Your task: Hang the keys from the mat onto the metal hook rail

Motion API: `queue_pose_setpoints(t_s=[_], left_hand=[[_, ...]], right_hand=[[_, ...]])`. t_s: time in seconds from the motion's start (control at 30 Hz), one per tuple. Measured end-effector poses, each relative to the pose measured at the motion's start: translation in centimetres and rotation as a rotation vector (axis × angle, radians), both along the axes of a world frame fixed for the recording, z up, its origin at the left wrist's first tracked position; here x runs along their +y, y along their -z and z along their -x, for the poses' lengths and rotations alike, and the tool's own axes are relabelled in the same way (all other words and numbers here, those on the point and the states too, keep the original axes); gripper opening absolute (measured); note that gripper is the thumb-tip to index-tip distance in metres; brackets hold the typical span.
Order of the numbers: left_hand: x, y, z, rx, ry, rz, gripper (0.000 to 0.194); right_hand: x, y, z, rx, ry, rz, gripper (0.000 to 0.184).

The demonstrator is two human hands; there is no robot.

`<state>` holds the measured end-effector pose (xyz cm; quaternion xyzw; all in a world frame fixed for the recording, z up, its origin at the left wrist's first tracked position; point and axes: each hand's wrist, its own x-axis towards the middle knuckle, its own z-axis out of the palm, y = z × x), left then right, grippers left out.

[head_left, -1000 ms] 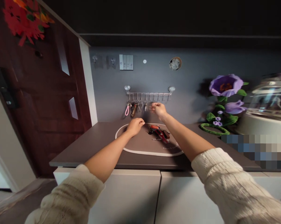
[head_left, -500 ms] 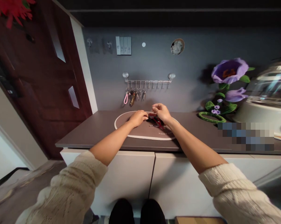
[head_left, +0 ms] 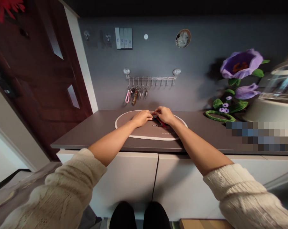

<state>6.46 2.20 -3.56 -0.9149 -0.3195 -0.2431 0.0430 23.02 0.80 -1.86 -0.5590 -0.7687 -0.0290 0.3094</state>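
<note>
My left hand [head_left: 141,117] and my right hand [head_left: 165,115] meet over a small pile of keys with red tags [head_left: 159,121]. The pile lies on an oval brown mat with a white rim [head_left: 134,135] on the dark counter [head_left: 91,130]. Both hands have their fingers curled and pinched onto the keys. My right hand covers most of the pile. On the wall above, a chrome hook rail [head_left: 150,77] carries several key rings [head_left: 135,94] at its left end, one with a pink loop; the hooks on its right stand bare.
A dark wooden door [head_left: 39,82] stands at the left. Purple artificial flowers [head_left: 239,68] and a green ring [head_left: 219,116] sit at the right of the counter, beside a glass-domed appliance [head_left: 277,95]. White cabinet doors [head_left: 134,181] are below the counter. Light switches [head_left: 123,38] are on the wall.
My right hand came down from the hook rail to the keys on the mat. My left hand slid right to join it. The view tilted downward.
</note>
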Motion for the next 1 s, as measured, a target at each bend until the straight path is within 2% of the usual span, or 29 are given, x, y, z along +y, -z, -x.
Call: queue_pose_setpoints(t_s=[0.17, 0.4, 0.63, 0.73, 0.83, 1.0], left_hand=[[0.0, -0.3, 0.1, -0.051, 0.023, 0.021, 0.022], [0.0, -0.6, 0.2, -0.120, -0.066, -0.014, 0.025], [0.1, -0.9, 0.8, -0.294, -0.138, 0.062, 0.026], [0.2, -1.1, 1.3, -0.410, -0.144, 0.137, 0.024], [0.3, -1.2, 1.5, -0.560, -0.143, 0.278, 0.026], [0.5, -0.8, 1.2, -0.793, -0.042, 0.543, 0.022]], right_hand=[[0.4, 0.1, 0.2, -0.011, -0.026, -0.004, 0.014], [0.7, 0.3, 0.3, -0.020, -0.055, -0.032, 0.013], [0.2, 0.0, 0.7, 0.009, -0.103, -0.104, 0.012], [-0.3, -0.2, 1.0, 0.007, -0.127, -0.104, 0.010], [-0.6, -0.3, 1.3, -0.004, -0.171, -0.117, 0.011], [-0.5, 0.0, 1.6, -0.008, -0.229, -0.173, 0.014]])
